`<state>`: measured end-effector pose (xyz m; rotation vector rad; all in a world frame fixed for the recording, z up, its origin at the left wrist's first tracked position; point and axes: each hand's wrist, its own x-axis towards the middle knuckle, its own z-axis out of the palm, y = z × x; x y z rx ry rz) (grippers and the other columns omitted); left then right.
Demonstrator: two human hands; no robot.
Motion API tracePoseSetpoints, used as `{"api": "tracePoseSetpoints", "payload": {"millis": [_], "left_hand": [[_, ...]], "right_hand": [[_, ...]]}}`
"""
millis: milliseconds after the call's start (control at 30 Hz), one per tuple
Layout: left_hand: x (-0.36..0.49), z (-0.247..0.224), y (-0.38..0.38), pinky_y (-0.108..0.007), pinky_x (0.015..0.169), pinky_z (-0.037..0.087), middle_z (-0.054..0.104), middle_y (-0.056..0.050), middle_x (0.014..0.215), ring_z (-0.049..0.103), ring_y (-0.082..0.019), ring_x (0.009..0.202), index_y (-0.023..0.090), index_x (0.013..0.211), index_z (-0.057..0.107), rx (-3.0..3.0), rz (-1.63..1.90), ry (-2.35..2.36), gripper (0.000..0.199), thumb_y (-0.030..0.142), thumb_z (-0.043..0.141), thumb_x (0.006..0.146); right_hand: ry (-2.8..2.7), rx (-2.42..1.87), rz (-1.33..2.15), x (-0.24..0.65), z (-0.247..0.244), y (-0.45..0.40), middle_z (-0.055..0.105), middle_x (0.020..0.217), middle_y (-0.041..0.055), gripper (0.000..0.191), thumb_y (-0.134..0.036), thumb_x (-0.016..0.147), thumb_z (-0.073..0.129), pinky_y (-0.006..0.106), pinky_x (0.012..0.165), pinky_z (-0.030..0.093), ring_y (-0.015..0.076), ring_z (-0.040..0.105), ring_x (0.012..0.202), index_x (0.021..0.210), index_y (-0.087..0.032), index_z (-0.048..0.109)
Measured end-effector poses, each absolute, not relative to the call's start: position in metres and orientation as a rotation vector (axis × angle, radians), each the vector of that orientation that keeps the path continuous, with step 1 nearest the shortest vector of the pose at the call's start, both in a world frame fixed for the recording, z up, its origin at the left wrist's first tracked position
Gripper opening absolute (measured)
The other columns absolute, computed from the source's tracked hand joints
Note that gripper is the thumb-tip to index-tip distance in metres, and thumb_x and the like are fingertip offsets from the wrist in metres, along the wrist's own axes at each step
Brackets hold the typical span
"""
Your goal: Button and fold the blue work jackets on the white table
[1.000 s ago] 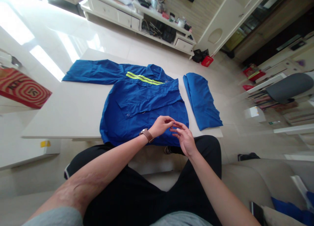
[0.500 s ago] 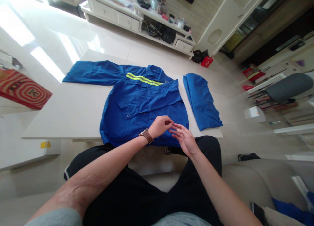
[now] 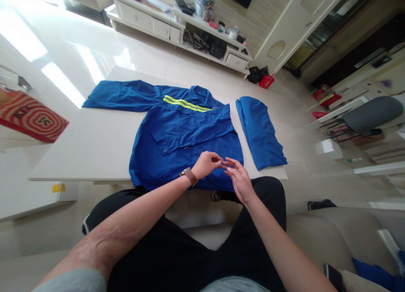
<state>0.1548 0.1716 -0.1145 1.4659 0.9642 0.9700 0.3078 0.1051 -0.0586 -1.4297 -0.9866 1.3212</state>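
A blue work jacket [image 3: 190,136] with a yellow-and-grey reflective stripe [image 3: 186,104] lies spread on the white table. One sleeve [image 3: 118,95] stretches out to the left; the other is folded across the body, its cuff near the middle. Over the jacket's near edge, my left hand [image 3: 206,164] has thumb and fingers pinched together, and anything between them is too small to make out. A brown-strapped watch [image 3: 190,176] is on that wrist. My right hand [image 3: 240,178] is open, palm turned inward, its fingertips by the left fingertips. A folded blue garment [image 3: 262,131] lies right of the jacket.
The white table [image 3: 82,157] reaches close to my knees. A red patterned paper bag [image 3: 34,117] stands at the left. Across the floor is a white TV cabinet [image 3: 148,24] with various items. A grey chair [image 3: 373,114] and a sofa [image 3: 319,233] are on the right.
My right hand has shifted slightly right, and its fingertips have drawn a little away from the left hand. The jacket and folded garment stay put.
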Motion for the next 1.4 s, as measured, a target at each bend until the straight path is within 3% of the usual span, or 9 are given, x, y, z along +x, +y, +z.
{"api": "tracePoseSetpoints", "payload": {"millis": [167,567,700,900,1133,1400], "left_hand": [[0.156,-0.116,0.170,-0.021,0.062,0.044,0.075,-0.004,0.073,0.064,-0.013,0.066,0.015,0.085,0.080,1.520,0.956,0.934,0.015,0.025,0.070,0.086],[0.152,-0.115,0.166,-0.024,0.066,0.038,0.069,-0.004,0.079,0.058,-0.013,0.069,0.016,0.079,0.078,2.044,0.819,0.812,0.021,0.016,0.061,0.092],[0.153,-0.113,0.168,-0.024,0.064,0.038,0.069,-0.003,0.070,0.057,-0.012,0.063,0.014,0.072,0.076,1.887,0.889,0.904,0.018,0.015,0.065,0.086],[0.152,-0.114,0.174,-0.022,0.062,0.046,0.076,-0.005,0.072,0.067,-0.014,0.066,0.013,0.086,0.081,1.388,0.957,0.981,0.019,0.019,0.063,0.085],[0.156,-0.124,0.175,-0.022,0.062,0.050,0.076,-0.006,0.071,0.068,-0.015,0.065,0.011,0.083,0.079,1.254,0.945,0.790,0.025,0.036,0.073,0.083],[0.158,-0.124,0.175,-0.022,0.065,0.052,0.078,-0.008,0.079,0.070,-0.016,0.071,0.010,0.092,0.078,1.281,0.922,0.757,0.022,0.027,0.067,0.086]], "right_hand": [[-0.958,-1.439,1.319,0.314,-0.058,0.108,0.070,0.105,0.0023,0.039,-0.032,0.075,0.079,0.036,0.092,0.053,0.0226,0.070,0.104,0.113,-0.026,0.072],[-1.020,-1.592,1.313,0.319,-0.074,0.112,0.069,0.091,-0.0012,0.039,-0.033,0.071,0.081,0.035,0.094,0.056,0.0174,0.067,0.092,0.108,-0.027,0.073],[-0.932,-1.487,1.363,0.313,-0.066,0.106,0.072,0.101,0.0028,0.038,-0.036,0.075,0.079,0.036,0.095,0.056,0.0206,0.069,0.101,0.112,-0.026,0.072],[-1.067,-1.318,1.415,0.302,-0.054,0.099,0.066,0.137,0.0042,0.051,-0.033,0.079,0.078,0.038,0.100,0.054,0.0254,0.065,0.123,0.128,-0.032,0.066],[-1.078,-1.349,1.318,0.307,-0.059,0.104,0.070,0.121,0.0042,0.047,-0.034,0.078,0.078,0.039,0.095,0.056,0.0247,0.069,0.109,0.122,-0.028,0.066],[-1.031,-1.396,1.281,0.306,-0.061,0.104,0.069,0.112,0.0035,0.047,-0.038,0.076,0.079,0.038,0.090,0.057,0.0242,0.071,0.103,0.119,-0.027,0.065]]}}
